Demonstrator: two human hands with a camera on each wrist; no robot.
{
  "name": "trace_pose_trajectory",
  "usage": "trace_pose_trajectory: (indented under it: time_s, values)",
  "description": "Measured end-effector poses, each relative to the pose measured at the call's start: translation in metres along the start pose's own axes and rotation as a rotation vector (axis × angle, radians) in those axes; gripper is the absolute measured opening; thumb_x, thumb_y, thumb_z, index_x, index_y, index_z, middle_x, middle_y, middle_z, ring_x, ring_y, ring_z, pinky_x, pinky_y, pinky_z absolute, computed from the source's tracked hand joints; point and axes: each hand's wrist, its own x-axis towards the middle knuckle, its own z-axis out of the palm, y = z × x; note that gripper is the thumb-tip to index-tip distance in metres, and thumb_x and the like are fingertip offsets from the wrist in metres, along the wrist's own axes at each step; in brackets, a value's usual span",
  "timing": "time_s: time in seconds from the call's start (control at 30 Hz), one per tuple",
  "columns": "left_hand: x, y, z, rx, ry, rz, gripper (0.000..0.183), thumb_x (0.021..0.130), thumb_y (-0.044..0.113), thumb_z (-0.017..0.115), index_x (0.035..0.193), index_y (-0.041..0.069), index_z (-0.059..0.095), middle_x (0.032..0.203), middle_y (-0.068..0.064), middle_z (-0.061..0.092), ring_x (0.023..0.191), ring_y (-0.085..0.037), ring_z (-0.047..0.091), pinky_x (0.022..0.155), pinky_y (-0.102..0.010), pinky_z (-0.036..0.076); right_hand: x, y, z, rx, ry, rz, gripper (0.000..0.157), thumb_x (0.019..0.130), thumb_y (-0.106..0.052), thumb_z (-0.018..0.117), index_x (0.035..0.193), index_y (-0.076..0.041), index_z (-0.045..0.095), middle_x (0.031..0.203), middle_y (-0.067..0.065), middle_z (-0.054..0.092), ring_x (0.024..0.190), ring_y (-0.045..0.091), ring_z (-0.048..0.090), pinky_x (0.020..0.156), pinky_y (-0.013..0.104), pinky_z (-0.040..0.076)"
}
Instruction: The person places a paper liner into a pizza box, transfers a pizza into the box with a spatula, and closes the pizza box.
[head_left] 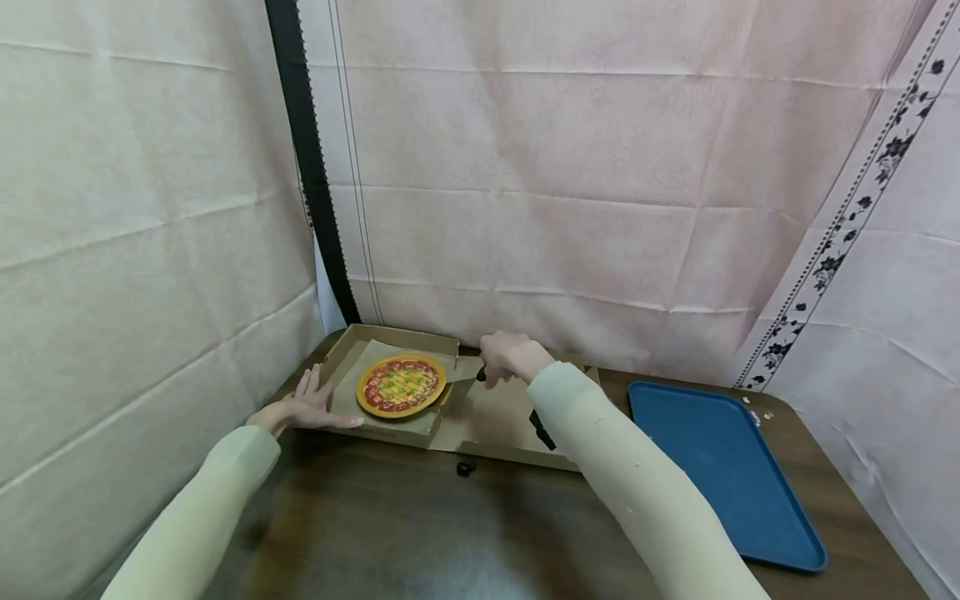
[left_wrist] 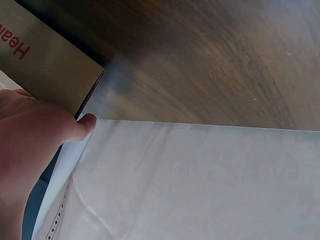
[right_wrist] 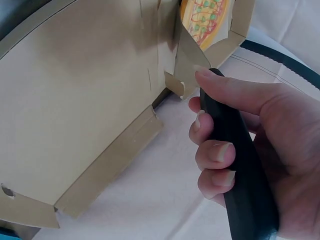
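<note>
A round toy-like pizza [head_left: 401,385] with a yellow crust lies on pale paper inside an open cardboard box [head_left: 341,348]. My left hand [head_left: 307,404] rests at the box's left front corner, fingers spread and thumb along the front wall. In the left wrist view the thumb [left_wrist: 86,127] touches the corner. My right hand [head_left: 510,357] grips the black handle [right_wrist: 240,165] of a pizza server, fingers curled round it. Its broad metal blade [right_wrist: 191,57] points left to the pizza's right edge, where the blade's tip is hidden.
The box lid [head_left: 498,412] lies folded open to the right, under my right forearm. A blue tray [head_left: 720,458] sits on the table's right side. One small black object [head_left: 466,468] lies in front of the box. Cloth curtains [head_left: 562,208] stand behind and to the left.
</note>
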Motion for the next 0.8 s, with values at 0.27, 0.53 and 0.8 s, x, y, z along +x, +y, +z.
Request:
trace_pose_trajectory:
  time_s: [0.27,0.53,0.8]
  values:
    - [-0.003,0.002,-0.001,0.026,0.003,-0.008,0.126,0.074,0.075,0.061,0.151,-0.008,0.005,0.152,-0.035,-0.024,0.142,-0.052,-0.021,0.111,-0.071,0.002,0.004,0.002,0.003,-0.019,-0.010,0.010,0.037,0.085,-0.027,0.074,0.120,-0.016,0.065,0.135,0.000,0.060,0.082,0.015,0.072,0.057,0.024,0.050]
    - [-0.001,0.003,0.002,0.013,-0.013,-0.016,0.130,0.072,0.078,0.060,0.152,-0.006,0.002,0.152,-0.032,-0.028,0.142,-0.049,-0.023,0.112,-0.071,-0.001,0.009,0.004,0.009,-0.003,-0.013,0.016,0.037,0.086,-0.027,0.074,0.120,-0.017,0.065,0.118,0.001,0.067,0.083,0.015,0.071,0.069,0.029,0.052]
    - [0.004,-0.002,0.003,-0.021,-0.001,0.017,0.134,0.068,0.083,0.059,0.153,-0.005,0.003,0.152,-0.031,-0.030,0.141,-0.048,-0.026,0.109,-0.073,-0.003,0.013,0.002,0.014,-0.010,0.017,0.020,0.033,0.085,-0.027,0.075,0.114,-0.016,0.064,0.098,0.002,0.069,0.083,0.016,0.070,0.079,0.034,0.054]
